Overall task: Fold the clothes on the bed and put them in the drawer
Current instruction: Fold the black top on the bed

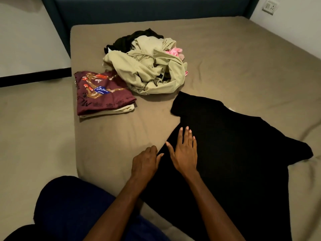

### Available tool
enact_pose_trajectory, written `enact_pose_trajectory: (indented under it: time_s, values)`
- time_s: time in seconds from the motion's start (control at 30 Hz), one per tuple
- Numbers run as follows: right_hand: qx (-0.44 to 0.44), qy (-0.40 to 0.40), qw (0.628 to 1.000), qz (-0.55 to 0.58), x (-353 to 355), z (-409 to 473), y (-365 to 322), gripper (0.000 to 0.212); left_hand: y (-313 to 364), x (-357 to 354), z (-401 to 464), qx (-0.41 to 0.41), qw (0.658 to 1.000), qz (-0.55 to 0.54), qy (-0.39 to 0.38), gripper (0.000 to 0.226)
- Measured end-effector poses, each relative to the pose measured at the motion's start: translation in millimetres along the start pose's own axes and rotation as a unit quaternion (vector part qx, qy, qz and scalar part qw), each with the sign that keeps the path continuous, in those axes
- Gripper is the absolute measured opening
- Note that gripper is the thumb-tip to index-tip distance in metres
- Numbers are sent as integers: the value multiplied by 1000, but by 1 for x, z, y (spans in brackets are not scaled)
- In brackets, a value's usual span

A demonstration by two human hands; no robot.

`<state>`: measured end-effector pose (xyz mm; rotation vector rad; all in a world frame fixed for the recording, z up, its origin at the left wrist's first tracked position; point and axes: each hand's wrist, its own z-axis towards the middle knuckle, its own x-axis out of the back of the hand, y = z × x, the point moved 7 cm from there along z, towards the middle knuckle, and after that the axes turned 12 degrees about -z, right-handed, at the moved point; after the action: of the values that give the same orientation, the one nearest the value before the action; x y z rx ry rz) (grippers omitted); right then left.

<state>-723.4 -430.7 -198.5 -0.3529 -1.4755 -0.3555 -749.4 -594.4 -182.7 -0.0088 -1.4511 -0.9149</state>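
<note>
Two bare forearms, no sleeves, watch or rings in view, end in the left hand (pixel 145 163) and right hand (pixel 185 153), nails short and pale; dark navy trousers (pixel 73 211) cover the legs below.

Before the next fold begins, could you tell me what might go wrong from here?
1. The black shirt lies skewed, its far sleeve bunched, so a fold may come out uneven.
2. The left hand grips only the shirt's edge; pulling could drag it from under the flat right hand.
3. The unfolded pile touches the folded maroon shirt and could topple onto it.
</note>
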Motion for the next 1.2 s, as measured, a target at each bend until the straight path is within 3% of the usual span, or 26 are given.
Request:
enact_pose_trajectory:
  time_s: [0.07, 0.17, 0.27, 0.4, 0.6, 0.73, 0.87, 0.97, 1.03, 1.13, 1.2]
  values:
    - [12, 3, 1000, -10, -2, -23, -9, 84, -1, 4, 0, -1, 999, 31, 14, 41]
    - [16, -2, 1000, 0, 1, -29, -15, 79, -12, 9, -4, 51, 998, -43, 6, 41]
    - [3, 11, 1000, 14, 9, 2, -15, 78, -28, 12, -13, 106, 986, -127, -3, 44]
    - [-53, 75, 995, -44, 24, 61, -17, 69, -39, 12, -14, 136, 981, -140, -22, 49]
    - [-86, 58, 984, -148, 38, 133, -28, 55, -47, 7, -11, 118, 974, -185, -61, 43]
    - [-91, 28, 979, -178, 34, 155, -36, 35, -52, 10, -18, 93, 945, -281, -138, 32]
    - [-70, 32, 980, -186, 32, 170, -35, 28, -48, 16, -24, 83, 929, -335, -136, 32]
    - [-75, 36, 989, -124, 36, 178, -25, 23, -47, 19, -30, 87, 917, -371, -121, 30]
    - [-138, 52, 989, -4, 44, 177, -4, 21, -42, 23, -33, 81, 914, -383, -110, 30]
    - [-234, 78, 945, 215, 53, 174, 37, 25, -28, 31, -37, 70, 906, -405, -102, 32]
    - [-240, 103, 913, 313, 66, 170, 63, 23, -14, 37, -38, 56, 909, -403, -92, 34]
